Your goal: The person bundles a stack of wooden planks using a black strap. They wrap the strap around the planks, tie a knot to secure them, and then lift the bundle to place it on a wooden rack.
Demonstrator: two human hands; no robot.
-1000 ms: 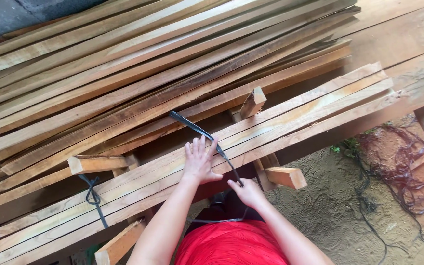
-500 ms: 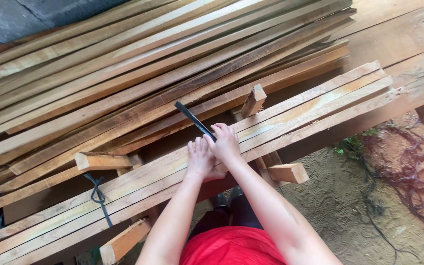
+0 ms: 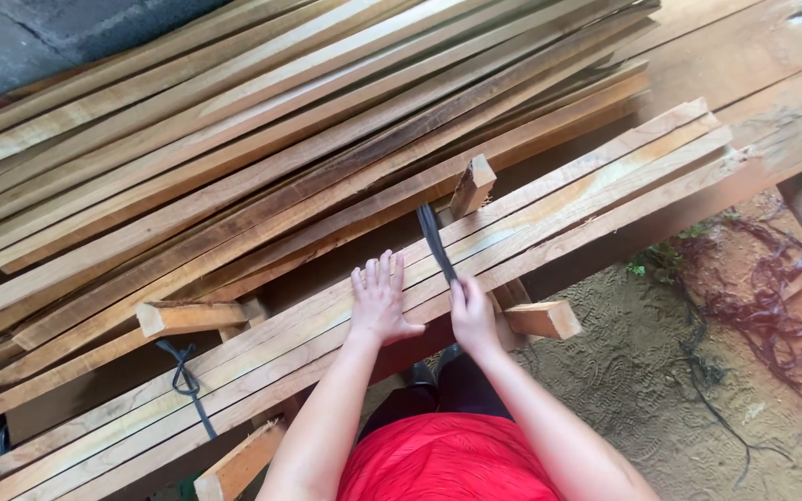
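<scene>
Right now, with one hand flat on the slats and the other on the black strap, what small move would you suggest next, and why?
Probably draw the black strap snug with the right hand: it lies across the bundle of slats, while the left hand presses flat on it.

No packages, labels, signs or screens show anywhere in the view; nothing printed, boxed, tagged or lit appears near, far, left or right.
</scene>
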